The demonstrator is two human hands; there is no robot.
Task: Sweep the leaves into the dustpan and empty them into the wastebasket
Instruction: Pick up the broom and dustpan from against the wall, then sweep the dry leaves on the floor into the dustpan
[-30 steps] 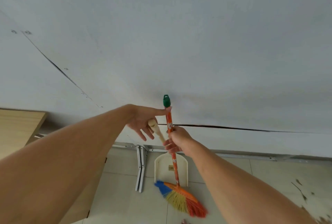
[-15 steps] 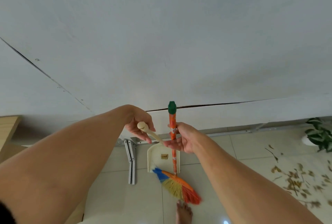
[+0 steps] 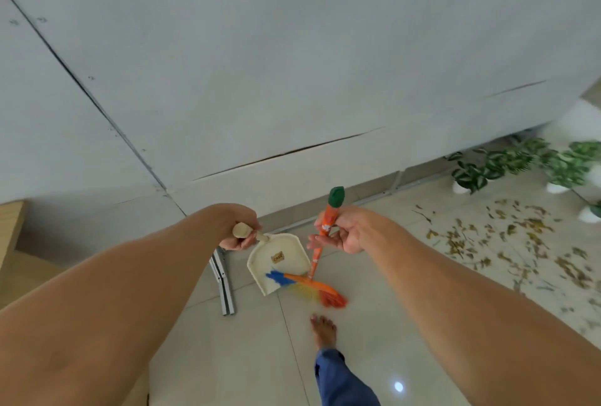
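Your left hand (image 3: 239, 236) is wrapped around the cream handle of the dustpan (image 3: 278, 262), its fingers curled shut on the grip so that the rounded end of the handle pokes out above them. The pan hangs below and to the right of that hand, its open mouth turned toward the floor (image 3: 247, 357).

Your right hand (image 3: 344, 233) holds the orange shaft of the broom (image 3: 320, 243) just under its green cap; the thumb and fingers (image 3: 313, 245) pinch the shaft loosely, with the fingertips extended past it rather than fully wrapped (the palm faces up). The multicoloured bristles reach down to the floor and overlap the lower edge of the dustpan.

The leaves (image 3: 520, 249) lie scattered on the tiles well to the right of both hands, near the potted plants (image 3: 507, 164) along the wall (image 3: 292, 63). Your bare foot (image 3: 323, 330) stands just below the bristles. A folded metal bracket (image 3: 222, 282) lies on the floor to the left of the dustpan, and a wooden surface (image 3: 9, 226) shows at the far left edge.
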